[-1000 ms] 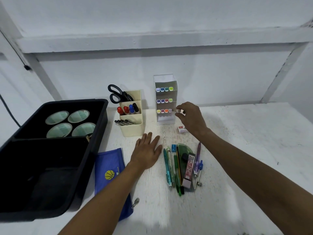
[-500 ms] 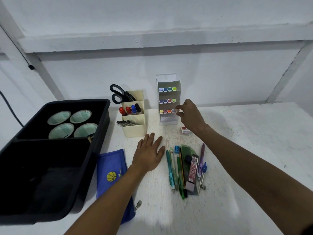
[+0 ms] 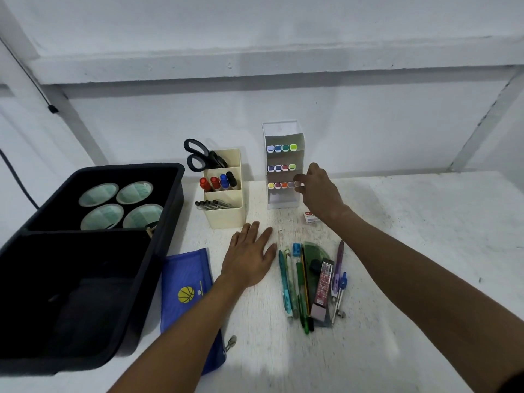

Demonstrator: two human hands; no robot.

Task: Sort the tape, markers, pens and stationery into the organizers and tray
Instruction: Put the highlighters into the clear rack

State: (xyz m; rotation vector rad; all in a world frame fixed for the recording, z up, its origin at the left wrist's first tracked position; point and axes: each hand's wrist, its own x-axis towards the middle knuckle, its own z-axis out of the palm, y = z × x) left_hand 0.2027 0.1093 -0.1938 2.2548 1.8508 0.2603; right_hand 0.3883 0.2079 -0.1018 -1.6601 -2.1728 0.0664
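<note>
Right hand (image 3: 320,191) at marker organizer (image 3: 283,165)

I read little here, small box (image 3: 312,217) by the organizer shows a red label, print too blurred, pouch (image 3: 187,290) carries only a basketball emblem

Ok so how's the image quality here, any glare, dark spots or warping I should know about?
Head view: the wide lens bows the wall beams; a bright patch glares on the white table near the bottom edge; the black tray front compartment is too dark to read; the right hand at the marker rack looks slightly soft.
</note>
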